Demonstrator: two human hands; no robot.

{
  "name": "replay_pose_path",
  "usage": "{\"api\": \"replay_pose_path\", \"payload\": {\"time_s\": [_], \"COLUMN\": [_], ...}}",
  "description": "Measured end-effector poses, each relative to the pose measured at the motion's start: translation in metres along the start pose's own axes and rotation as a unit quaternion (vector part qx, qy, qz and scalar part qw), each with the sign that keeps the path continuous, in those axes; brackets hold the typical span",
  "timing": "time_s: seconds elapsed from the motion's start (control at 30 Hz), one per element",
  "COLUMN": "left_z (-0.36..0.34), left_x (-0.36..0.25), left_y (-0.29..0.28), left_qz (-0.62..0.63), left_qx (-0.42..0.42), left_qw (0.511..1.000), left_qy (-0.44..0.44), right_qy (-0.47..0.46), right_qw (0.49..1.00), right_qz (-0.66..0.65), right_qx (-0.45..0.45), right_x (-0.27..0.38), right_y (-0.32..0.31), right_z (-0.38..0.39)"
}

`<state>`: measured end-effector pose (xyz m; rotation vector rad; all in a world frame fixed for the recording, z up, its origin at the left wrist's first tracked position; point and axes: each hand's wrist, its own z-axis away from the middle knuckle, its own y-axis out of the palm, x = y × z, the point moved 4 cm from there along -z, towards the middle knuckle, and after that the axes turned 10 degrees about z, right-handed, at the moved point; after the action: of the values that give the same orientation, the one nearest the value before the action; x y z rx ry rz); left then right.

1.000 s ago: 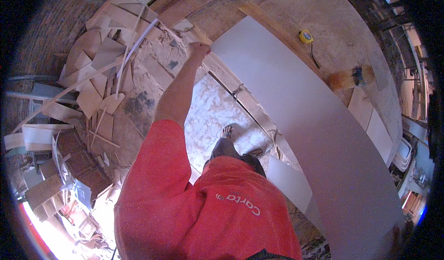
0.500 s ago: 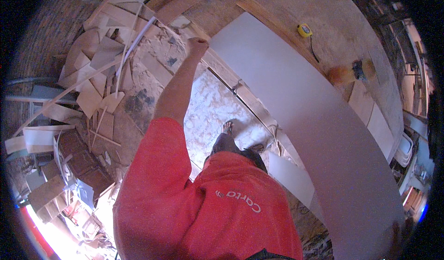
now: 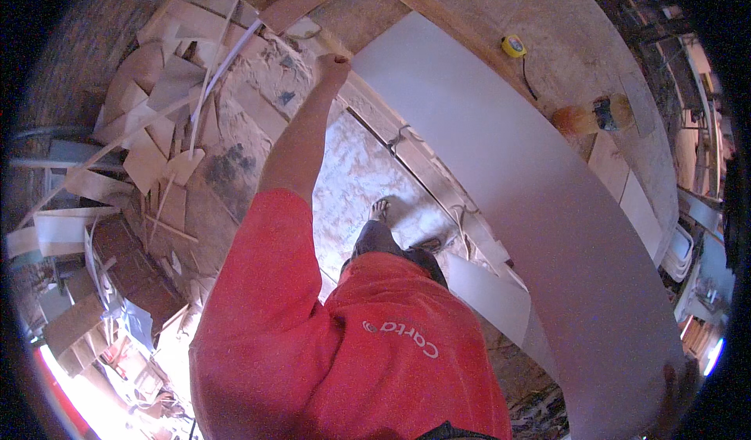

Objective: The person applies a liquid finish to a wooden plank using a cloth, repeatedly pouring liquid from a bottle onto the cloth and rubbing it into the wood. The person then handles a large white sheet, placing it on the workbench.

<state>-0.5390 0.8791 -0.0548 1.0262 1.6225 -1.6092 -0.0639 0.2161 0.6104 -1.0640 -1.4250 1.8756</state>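
Observation:
A long white board (image 3: pixel 501 166) lies across the workbench, running from the far middle to the near right. My left hand (image 3: pixel 334 64) is closed at the far left corner of this board, its arm stretched forward. Down at the near right end, in deep shade, my right hand (image 3: pixel 679 389) is at the board's edge, with its fingers partly over the face. It appears to grip the edge, though the dimness blurs its outline. A yellow tape measure (image 3: pixel 513 46) rests on the bench beyond the board.
Wood offcuts (image 3: pixel 168 96) and thin strips are heaped at the left. A cable (image 3: pixel 461 225) hangs along the bench's near side. An orange-brown tool (image 3: pixel 598 116) with a dark part sits beyond the board. Another pale panel (image 3: pixel 489 295) leans below the bench, beside my legs.
The whole view has shifted slightly, so most things sit a little higher in it. Both hands remain at the same ends of the white board.

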Motion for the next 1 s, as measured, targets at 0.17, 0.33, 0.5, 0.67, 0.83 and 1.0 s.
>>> {"api": "replay_pose_path", "payload": {"time_s": [0.17,0.33,0.5,0.67,0.83,1.0], "left_z": [0.029,0.144,0.275,0.296,0.295,0.298], "left_x": [0.016,0.003,-0.127,-0.113,-0.127,-0.117], "left_y": [0.019,0.062,0.098,0.151,0.147,0.156], "left_qz": [0.114,0.23,0.369,0.307,0.286,0.329], "left_qx": [-0.189,-0.047,0.072,0.044,0.023,-0.005], "left_qw": [0.975,0.946,0.875,0.921,0.928,0.907], "left_qy": [-0.02,-0.222,-0.305,-0.235,-0.237,-0.264], "right_qy": [-0.009,-0.01,0.01,0.082,-0.055,-0.075], "right_qw": [0.999,0.998,0.993,0.969,0.963,0.979], "right_qz": [0.036,0.065,0.113,0.217,0.248,0.18], "right_qx": [-0.014,-0.012,0.003,0.081,-0.086,-0.057], "right_x": [-0.003,-0.009,-0.007,0.02,-0.065,-0.059], "right_y": [0.006,0.014,0.016,0.03,0.061,0.071], "right_z": [-0.002,-0.011,-0.012,-0.021,-0.039,-0.039]}}
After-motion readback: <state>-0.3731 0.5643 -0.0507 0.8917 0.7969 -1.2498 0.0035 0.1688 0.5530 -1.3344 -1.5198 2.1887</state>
